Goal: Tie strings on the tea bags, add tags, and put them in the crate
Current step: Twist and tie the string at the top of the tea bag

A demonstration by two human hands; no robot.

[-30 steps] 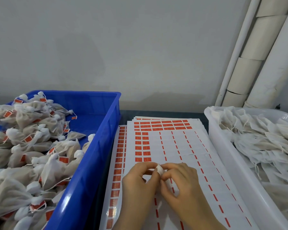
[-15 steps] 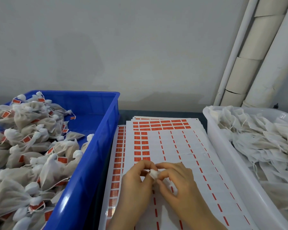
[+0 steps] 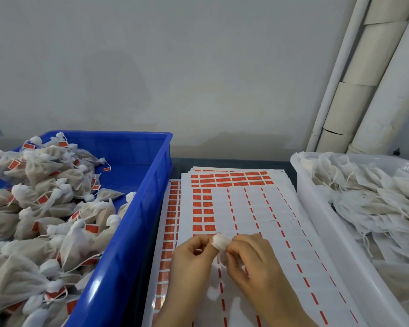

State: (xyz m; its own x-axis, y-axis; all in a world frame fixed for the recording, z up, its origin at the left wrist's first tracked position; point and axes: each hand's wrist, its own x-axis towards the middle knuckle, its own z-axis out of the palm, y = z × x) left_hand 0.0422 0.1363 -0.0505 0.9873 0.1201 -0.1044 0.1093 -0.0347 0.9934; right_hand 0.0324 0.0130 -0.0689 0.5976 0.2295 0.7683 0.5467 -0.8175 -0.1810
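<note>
Both hands (image 3: 224,260) pinch bunched gauzy tea bag (image 3: 220,241).

Left hand (image 3: 191,260), right hand (image 3: 252,265): adjacent pinching grip.

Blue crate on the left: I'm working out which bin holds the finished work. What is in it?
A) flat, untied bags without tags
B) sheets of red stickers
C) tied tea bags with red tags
C: the blue crate holds a pile of bunched, tied tea bags carrying red tags.
</note>
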